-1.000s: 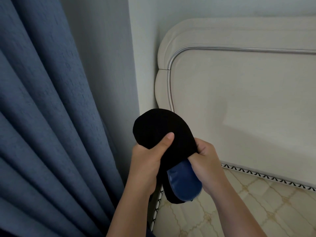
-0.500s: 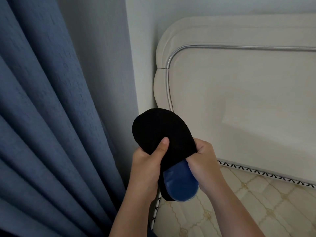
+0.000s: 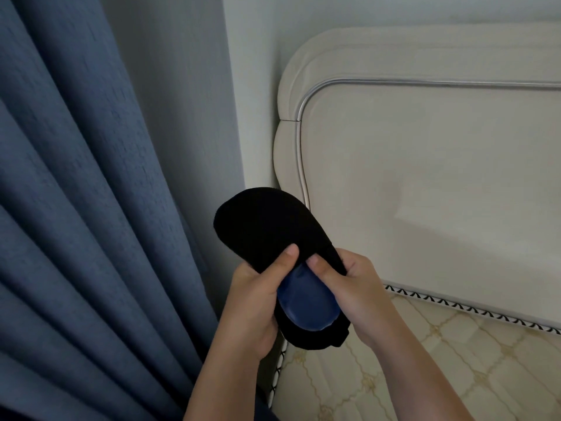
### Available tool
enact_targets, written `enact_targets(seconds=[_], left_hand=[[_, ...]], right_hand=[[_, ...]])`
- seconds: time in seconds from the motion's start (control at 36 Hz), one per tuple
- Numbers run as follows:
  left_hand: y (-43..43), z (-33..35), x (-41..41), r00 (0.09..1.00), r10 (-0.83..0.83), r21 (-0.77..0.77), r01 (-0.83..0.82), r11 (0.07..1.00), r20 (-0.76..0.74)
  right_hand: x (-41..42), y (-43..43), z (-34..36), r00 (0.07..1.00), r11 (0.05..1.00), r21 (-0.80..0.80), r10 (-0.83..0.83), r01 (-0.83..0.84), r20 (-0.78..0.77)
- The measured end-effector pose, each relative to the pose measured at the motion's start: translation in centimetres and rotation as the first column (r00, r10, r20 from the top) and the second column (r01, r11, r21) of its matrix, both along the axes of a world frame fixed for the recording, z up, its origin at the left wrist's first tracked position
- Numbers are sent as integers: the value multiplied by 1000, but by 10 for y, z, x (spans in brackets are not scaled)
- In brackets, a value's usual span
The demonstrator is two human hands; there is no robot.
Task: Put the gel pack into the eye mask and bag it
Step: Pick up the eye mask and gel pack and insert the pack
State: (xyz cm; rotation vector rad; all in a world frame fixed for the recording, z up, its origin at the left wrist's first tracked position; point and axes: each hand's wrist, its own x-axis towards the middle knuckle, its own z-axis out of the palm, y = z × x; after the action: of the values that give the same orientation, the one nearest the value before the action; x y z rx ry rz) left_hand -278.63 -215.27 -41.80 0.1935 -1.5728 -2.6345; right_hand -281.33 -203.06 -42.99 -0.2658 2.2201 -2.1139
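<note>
Right grip (image 3: 355, 287) has shifted. A second ago its knuckles were bunched over the eye mask (image 3: 267, 226) edge. Now its thumb (image 3: 315, 264) lies on the gel pack (image 3: 303, 308) at the pocket mouth, with the fingers curled underneath, pinching the pack against the mask's lower layer.

Left grip (image 3: 255, 299) is unchanged, wrapped round the mask from below with the thumb pinning the black fabric on top.

The pack's far end is in the pocket. The near end still shows blue, about as much as before.

My read: it has switched from holding the opening to pushing the pack in, and insertion is roughly halfway. Bagging hasn't started and no bag is in sight.

Everything is held in the air over the bed (image 3: 394, 375) corner, with the headboard (image 3: 425, 177) behind.
</note>
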Motion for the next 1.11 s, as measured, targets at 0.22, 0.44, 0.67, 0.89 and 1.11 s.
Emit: enact_targets(seconds=[0.22, 0.44, 0.67, 0.89, 1.11], left_hand=[[4, -1, 0, 995, 75, 19, -76, 997, 59], [-1, -1, -2, 995, 101, 36, -102, 994, 21], [4, 1, -1, 999, 23, 88, -20, 996, -32], [4, 1, -3, 997, 74, 59, -73, 996, -16], [9, 0, -3, 996, 57, 69, -52, 996, -71]], right_hand=[[-1, 4, 0, 994, 995, -25, 94, -93, 61], [0, 6, -2, 991, 991, -11, 131, -131, -19], [0, 1, -1, 996, 993, -108, 43, -52, -80], [2, 10, 4, 976, 974, -77, 216, -215, -2], [-1, 8, 0, 991, 983, -132, 123, -130, -55]])
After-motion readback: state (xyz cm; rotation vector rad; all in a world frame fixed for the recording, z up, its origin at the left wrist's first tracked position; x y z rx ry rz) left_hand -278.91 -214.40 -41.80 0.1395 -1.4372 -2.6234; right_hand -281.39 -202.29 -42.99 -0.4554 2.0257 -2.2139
